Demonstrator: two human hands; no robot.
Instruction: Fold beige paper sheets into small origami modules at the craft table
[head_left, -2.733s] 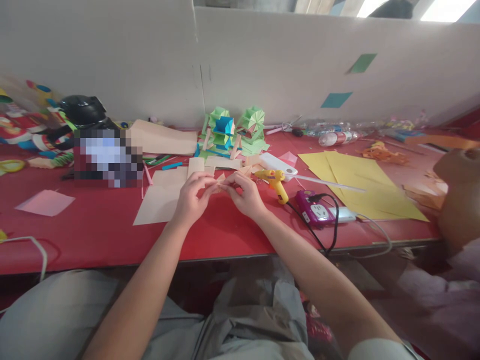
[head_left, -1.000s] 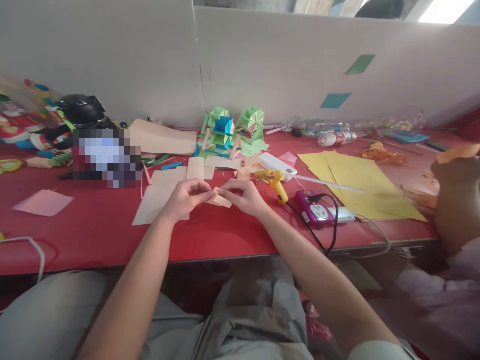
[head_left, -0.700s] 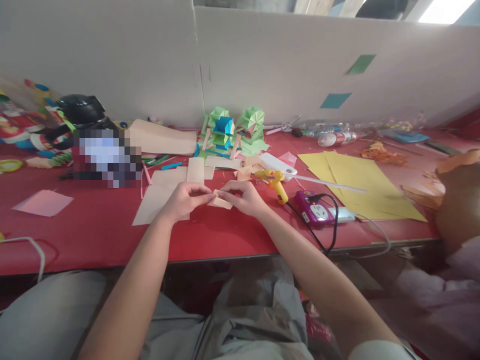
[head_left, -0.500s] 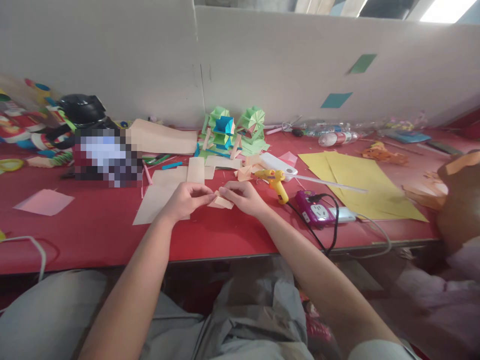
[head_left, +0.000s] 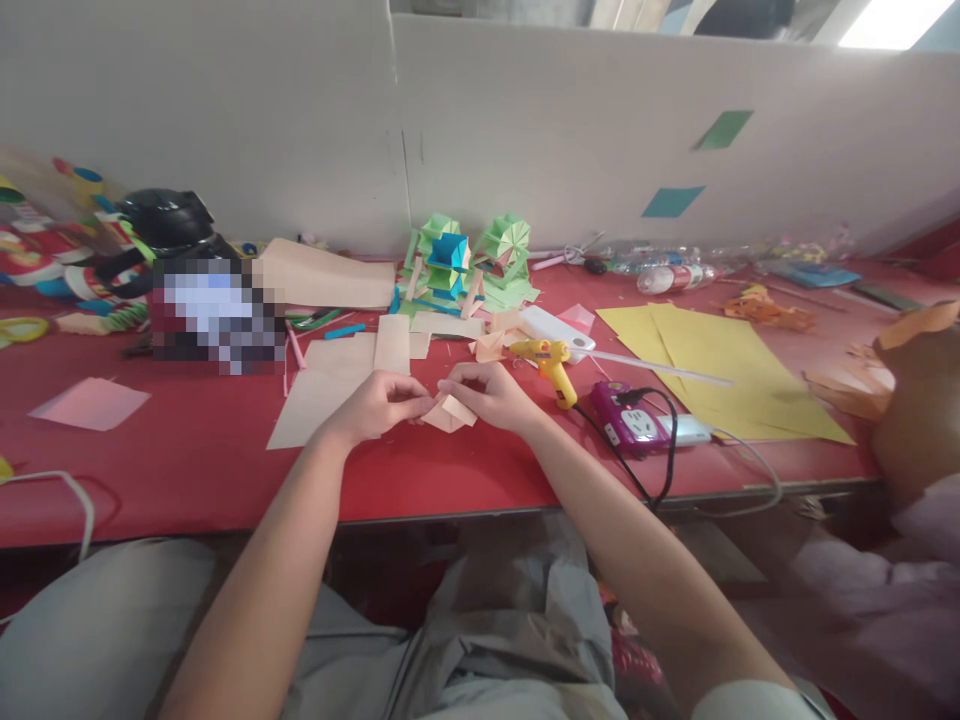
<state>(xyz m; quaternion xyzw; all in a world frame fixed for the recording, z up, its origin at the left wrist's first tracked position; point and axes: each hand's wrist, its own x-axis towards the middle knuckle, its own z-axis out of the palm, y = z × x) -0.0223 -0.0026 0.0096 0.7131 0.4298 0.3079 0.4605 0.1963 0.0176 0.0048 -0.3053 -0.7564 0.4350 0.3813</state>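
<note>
Peach folded paper (head_left: 450, 412) sits between both hands, just in from the front edge of the worktop (head_left: 442, 482); whether its underside touches the surface I cannot tell. Each grip is closed on it: the left hand (head_left: 379, 405) pinches its left side with thumb and fingers, and the right hand (head_left: 491, 395) grasps its upper right part. A strip of red runs between the paper and the front edge, and a wider stretch opens to the left, below a pink sheet (head_left: 90, 403). On the right, room is tighter: one yellow glue gun (head_left: 555, 372) lies near the right hand, then one purple socket block (head_left: 632, 418) with a black cord (head_left: 674, 460) reaching the front edge.

Counting outward, one large cream sheet (head_left: 315, 405) lies partly behind the left hand, two yellow sheets (head_left: 727, 370) overlap on the right, and two green pleated paper shapes (head_left: 506, 240) stand at the back around one blue pleated shape (head_left: 450, 262). One bottle with a red label (head_left: 670, 278) lies on its side among other clear plastic.

Red and faintly glossy, the surface meets a pale wall (head_left: 562, 120) bearing two paper squares (head_left: 673, 201), one green, one teal. Another person's pale clothing (head_left: 877, 590) shows at right, blurred.
</note>
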